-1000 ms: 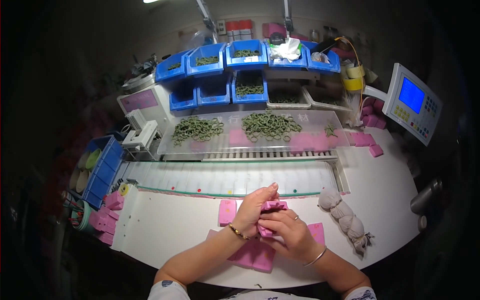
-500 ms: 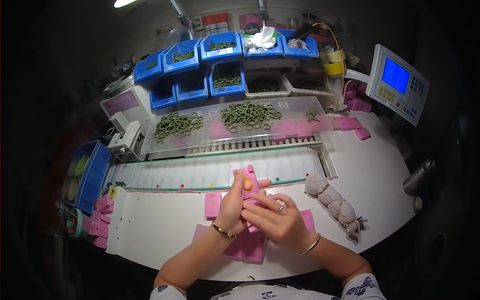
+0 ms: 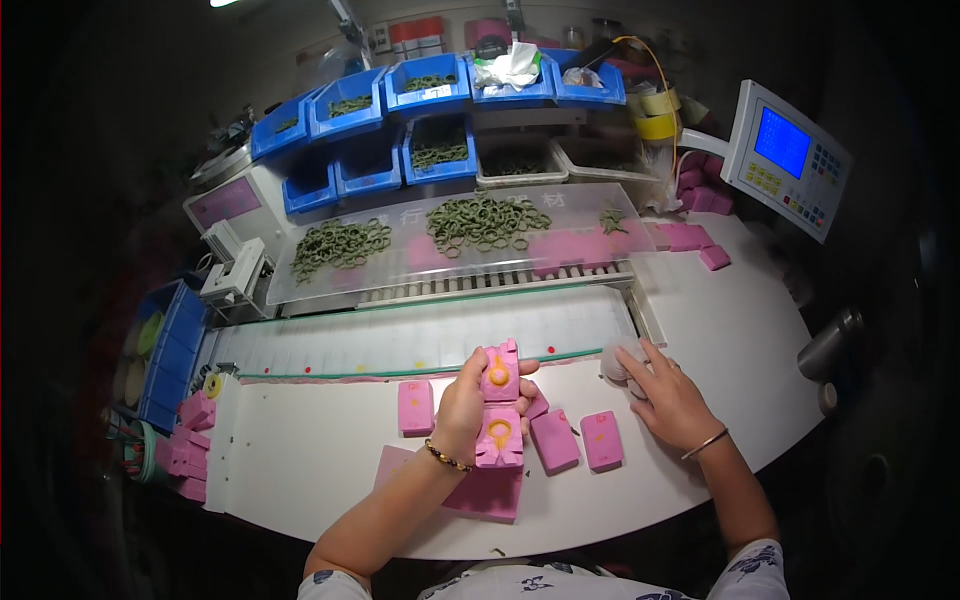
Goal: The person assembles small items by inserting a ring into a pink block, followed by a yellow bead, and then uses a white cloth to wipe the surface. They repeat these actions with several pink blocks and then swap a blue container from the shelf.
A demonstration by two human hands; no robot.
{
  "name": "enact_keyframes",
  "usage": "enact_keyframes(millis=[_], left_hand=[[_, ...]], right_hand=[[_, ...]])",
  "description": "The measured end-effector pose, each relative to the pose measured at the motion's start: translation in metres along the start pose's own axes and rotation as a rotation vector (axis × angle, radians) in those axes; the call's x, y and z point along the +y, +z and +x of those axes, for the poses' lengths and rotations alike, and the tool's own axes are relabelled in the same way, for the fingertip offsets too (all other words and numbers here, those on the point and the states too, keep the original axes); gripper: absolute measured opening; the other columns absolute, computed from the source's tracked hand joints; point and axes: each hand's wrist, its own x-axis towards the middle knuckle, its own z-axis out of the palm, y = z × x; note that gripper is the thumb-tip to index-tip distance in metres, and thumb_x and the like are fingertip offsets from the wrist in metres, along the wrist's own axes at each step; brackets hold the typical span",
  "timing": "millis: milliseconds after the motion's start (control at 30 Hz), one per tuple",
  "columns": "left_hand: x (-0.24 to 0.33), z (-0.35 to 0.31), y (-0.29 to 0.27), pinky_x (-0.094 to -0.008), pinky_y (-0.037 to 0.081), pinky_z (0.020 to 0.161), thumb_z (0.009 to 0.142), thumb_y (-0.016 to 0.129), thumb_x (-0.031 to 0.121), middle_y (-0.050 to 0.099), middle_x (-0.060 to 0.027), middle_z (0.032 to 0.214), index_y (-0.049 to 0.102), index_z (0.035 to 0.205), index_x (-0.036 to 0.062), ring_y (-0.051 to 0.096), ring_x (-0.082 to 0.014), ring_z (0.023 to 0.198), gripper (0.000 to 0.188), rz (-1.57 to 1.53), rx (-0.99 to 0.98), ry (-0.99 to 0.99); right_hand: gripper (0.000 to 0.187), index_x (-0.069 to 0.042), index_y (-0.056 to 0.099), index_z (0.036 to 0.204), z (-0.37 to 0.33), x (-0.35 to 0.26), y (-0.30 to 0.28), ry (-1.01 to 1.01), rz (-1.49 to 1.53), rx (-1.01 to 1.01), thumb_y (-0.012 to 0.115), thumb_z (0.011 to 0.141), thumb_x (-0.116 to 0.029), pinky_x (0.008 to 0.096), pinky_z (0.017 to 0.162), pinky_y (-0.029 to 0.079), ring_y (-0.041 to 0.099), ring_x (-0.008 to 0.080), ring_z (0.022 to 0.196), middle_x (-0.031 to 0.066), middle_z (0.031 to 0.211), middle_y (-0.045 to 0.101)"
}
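Observation:
My left hand (image 3: 464, 405) is closed around a pink rubber mould. It lies open in two halves, an upper half (image 3: 503, 388) and a lower half (image 3: 488, 452), each with a yellowish ring-shaped hollow facing up. To the right, my right hand (image 3: 672, 400) has its fingers around a pale, tied cloth pouch (image 3: 614, 368). The rest of the pouch is hidden under the hand. Around the left hand lie closed pink mould blocks: one block (image 3: 415, 408) to its left, two others, a tilted block (image 3: 555, 443) and an upright block (image 3: 602, 441), to its right.
Pink slabs (image 3: 490, 498) lie below the left hand. Behind the hands runs a white conveyor strip (image 3: 450, 328). A clear shelf (image 3: 405, 268) holds heaps of green rings (image 3: 485, 222), with blue bins (image 3: 340, 108) above. A control panel (image 3: 790, 160) stands right, a dark bottle (image 3: 830, 343) below it.
The mould has been opened into two halves in my left hand. My right hand has left it and moved right onto the cloth pouch, whose tail no longer shows on the table.

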Motion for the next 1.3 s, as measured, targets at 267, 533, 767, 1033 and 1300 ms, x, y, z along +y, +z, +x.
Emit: enact_keyframes(millis=[267,533,767,1033,1300], left_hand=[[-0.017,0.009,-0.002,-0.0336,0.053,0.055,0.102,0.027,0.039,0.058,-0.0086,0.089,0.050,0.126,-0.0015,0.055,-0.0158,0.069,0.053,-0.072,-0.025,-0.095],[-0.029,0.002,0.021,-0.0331,0.056,0.067,0.103,0.036,0.041,0.064,-0.0099,0.097,0.057,0.117,0.0026,0.064,-0.0191,0.082,0.046,0.114,0.117,0.179],[-0.016,0.000,-0.001,-0.0308,0.053,0.063,0.103,0.031,0.043,0.063,-0.0100,0.086,0.056,0.116,0.0013,0.059,-0.0158,0.069,0.050,-0.054,0.007,0.039],[-0.021,-0.004,0.011,-0.0364,0.057,0.076,0.104,0.032,0.038,0.066,-0.0131,0.102,0.056,0.117,-0.0003,0.067,-0.0239,0.089,0.048,-0.060,0.128,0.144],[-0.012,-0.012,-0.013,-0.0309,0.055,0.061,0.104,0.033,0.040,0.066,-0.0111,0.093,0.060,0.105,0.0008,0.066,-0.0183,0.073,0.048,0.005,0.175,0.235]], right_hand=[[0.058,-0.009,0.058,0.131,0.016,-0.049,-0.031,-0.230,-0.127,0.455,0.064,0.075,0.004,0.0390,0.087,0.050,0.061,0.0341,0.101,0.0245,0.128,0.055],[0.045,-0.016,0.065,0.124,0.023,-0.083,0.000,-0.534,-0.365,0.468,0.058,0.080,-0.014,0.0302,0.076,0.051,0.063,0.0232,0.089,0.0179,0.129,0.060],[0.045,-0.014,0.066,0.123,0.045,-0.097,-0.037,-0.420,-0.233,0.621,0.061,0.078,-0.011,0.0329,0.075,0.052,0.062,0.0243,0.087,0.0163,0.129,0.060],[0.049,-0.016,0.061,0.128,0.036,-0.095,0.005,-0.516,-0.285,0.419,0.058,0.079,-0.012,0.0310,0.078,0.051,0.062,0.0236,0.088,0.0154,0.135,0.056],[0.055,-0.013,0.061,0.129,0.047,-0.105,-0.035,-0.399,-0.210,0.804,0.061,0.075,-0.005,0.0309,0.060,0.051,0.061,0.0231,0.075,0.0179,0.132,0.057]])
